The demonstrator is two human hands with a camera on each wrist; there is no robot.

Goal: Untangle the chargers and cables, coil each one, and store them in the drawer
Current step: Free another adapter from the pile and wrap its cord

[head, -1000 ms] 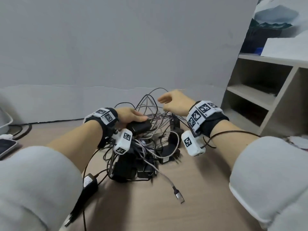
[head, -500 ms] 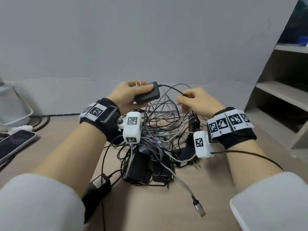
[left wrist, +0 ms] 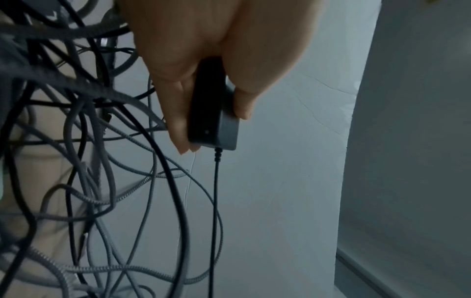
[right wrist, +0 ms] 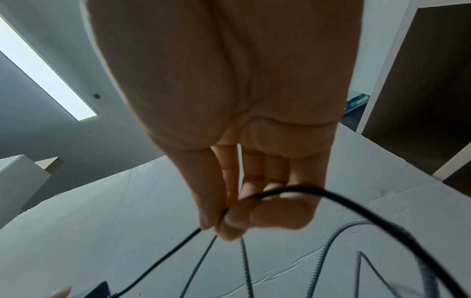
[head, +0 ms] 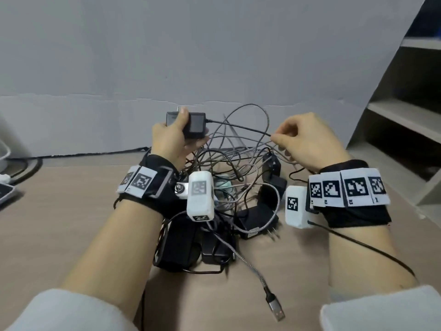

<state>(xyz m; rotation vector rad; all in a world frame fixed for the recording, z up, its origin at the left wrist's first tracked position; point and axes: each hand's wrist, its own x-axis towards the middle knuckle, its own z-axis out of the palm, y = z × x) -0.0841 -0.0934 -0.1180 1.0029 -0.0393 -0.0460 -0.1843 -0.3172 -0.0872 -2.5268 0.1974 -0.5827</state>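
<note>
From the head view, the left hand (head: 175,137) is wrapped around a black charger (head: 194,125), thumb across its face, holding it up above the heap near the back edge of the floor, where the grey wall panel (head: 214,56) rises. The right hand (head: 307,139) pinches that charger's thin black cord (head: 238,127) between thumb and forefinger, and the cord runs nearly taut between the two hands. Below them the tangle (head: 229,187) of grey braided cables and black adapters lies in one knot on the wooden floor (head: 71,211), with a loose USB plug (head: 275,309) trailing toward the near edge. By my reckoning the job has barely begun: one charger is being teased out, nothing is coiled, and no drawer is in view. A shelf unit (head: 405,115) crowds the right side; the floor to the left and in front of the heap offers room to lay cables out.

From the left wrist, fingers (left wrist: 178,125) and thumb clamp the charger (left wrist: 214,121) flat between them, its cord (left wrist: 216,201) dropping straight while many loops (left wrist: 89,181) hang beside it.

From the right wrist, the fingertips (right wrist: 229,223) are closed on the cord (right wrist: 331,199), which arcs away over the curled fingers; braided strands (right wrist: 244,262) hang just below.
</note>
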